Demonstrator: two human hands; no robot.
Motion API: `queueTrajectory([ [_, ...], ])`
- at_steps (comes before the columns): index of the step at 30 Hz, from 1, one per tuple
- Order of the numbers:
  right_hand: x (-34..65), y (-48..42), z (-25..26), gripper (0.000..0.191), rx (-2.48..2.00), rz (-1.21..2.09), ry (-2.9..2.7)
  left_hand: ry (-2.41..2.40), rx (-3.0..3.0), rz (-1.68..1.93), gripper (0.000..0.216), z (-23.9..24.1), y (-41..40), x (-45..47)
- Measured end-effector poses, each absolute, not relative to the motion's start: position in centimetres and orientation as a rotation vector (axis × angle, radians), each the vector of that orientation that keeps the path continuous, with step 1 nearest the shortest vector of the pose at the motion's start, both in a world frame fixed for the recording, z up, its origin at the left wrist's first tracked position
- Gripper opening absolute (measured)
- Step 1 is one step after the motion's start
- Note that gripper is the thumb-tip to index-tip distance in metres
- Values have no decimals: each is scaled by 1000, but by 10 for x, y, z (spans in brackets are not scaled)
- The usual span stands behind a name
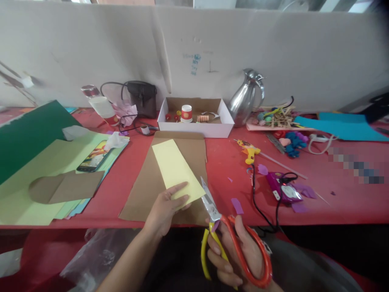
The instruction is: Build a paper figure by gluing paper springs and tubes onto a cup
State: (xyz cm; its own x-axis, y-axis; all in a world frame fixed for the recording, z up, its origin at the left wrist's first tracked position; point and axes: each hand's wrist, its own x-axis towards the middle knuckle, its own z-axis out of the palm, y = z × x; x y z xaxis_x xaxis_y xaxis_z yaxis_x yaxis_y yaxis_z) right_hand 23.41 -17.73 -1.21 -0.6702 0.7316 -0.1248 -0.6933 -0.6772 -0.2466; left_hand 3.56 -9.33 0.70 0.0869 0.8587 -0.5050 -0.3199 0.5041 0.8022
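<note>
My left hand pinches the near end of a pale yellow paper strip, fingers on top of it. The strip slants up and left over a brown cardboard sheet. In my right hand is a pair of scissors with one red-orange and one yellow handle. Their blades are parted and point up and left, close to the strip's right corner. Whether the blades touch the paper I cannot tell.
A white box holding a paper cup stands at the back, beside a steel jug. Right of the cardboard lie a yellow glue gun and a purple box with black cords. Coloured paper and a phone are left.
</note>
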Motion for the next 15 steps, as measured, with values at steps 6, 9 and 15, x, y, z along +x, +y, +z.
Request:
queueTrajectory([
  [6,233,-175,-11,61,-210,2337,-247,1189,581,951,63,9,-94,30],
  [9,235,-175,-9,60,-223,2355,-269,1182,603,962,66,9,-94,28],
  [15,235,-173,-7,68,-265,2387,-293,1168,633,975,71,9,-94,28],
])
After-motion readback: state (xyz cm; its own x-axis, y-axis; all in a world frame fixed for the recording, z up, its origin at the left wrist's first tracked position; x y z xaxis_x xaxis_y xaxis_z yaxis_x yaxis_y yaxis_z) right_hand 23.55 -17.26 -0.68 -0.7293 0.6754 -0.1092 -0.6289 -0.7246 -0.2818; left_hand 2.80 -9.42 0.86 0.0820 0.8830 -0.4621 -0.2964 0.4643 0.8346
